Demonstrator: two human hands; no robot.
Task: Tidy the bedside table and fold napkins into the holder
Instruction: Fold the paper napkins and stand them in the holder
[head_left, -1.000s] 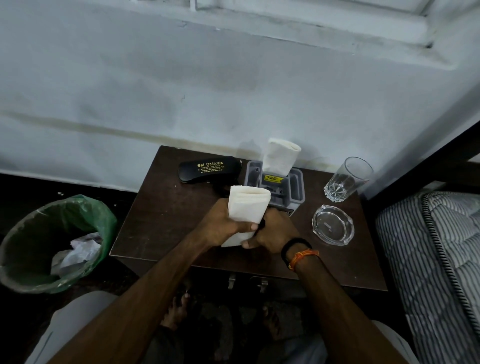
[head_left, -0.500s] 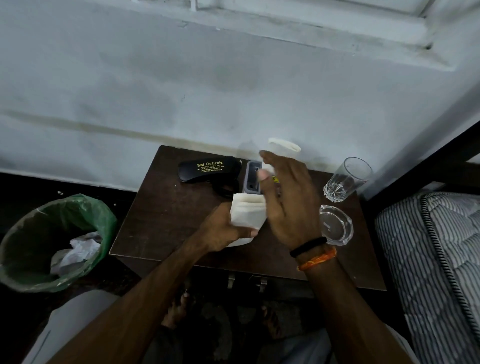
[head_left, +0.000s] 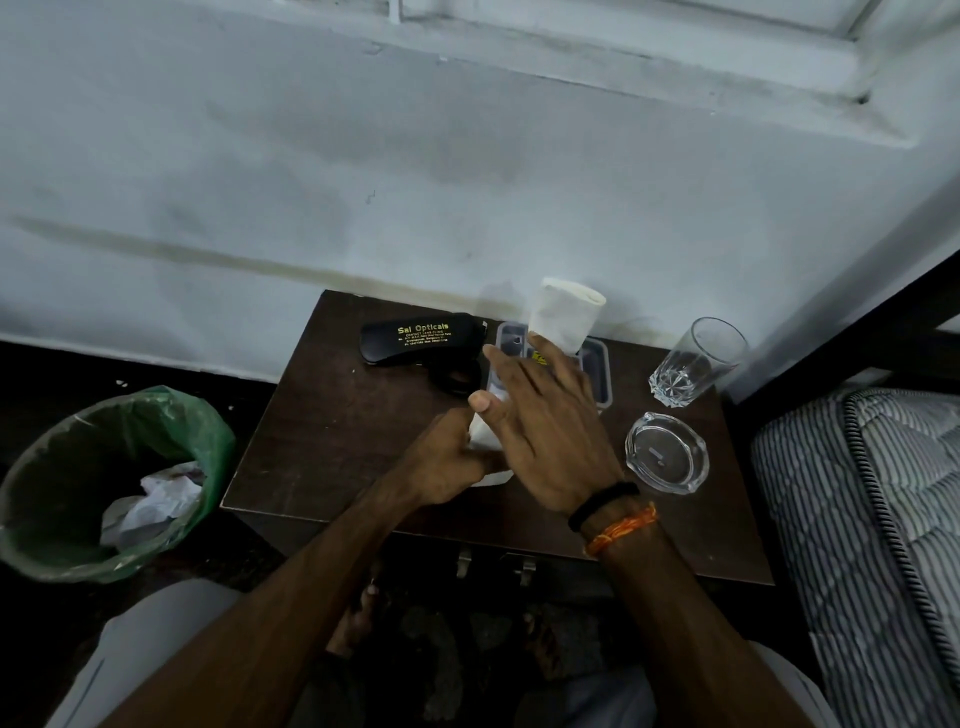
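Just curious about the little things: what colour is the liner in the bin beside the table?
Green. The bin liner shows best in the head view, at the left, with crumpled white paper inside.

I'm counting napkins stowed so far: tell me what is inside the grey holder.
One folded white napkin stands upright in the grey holder. The right hand covers most of its compartments, so anything else inside is hidden.

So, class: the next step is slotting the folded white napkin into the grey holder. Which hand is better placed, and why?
Left. The left hand already grips the folded white napkin just in front of the grey plastic holder. The right hand is open, holding nothing, hovering over both.
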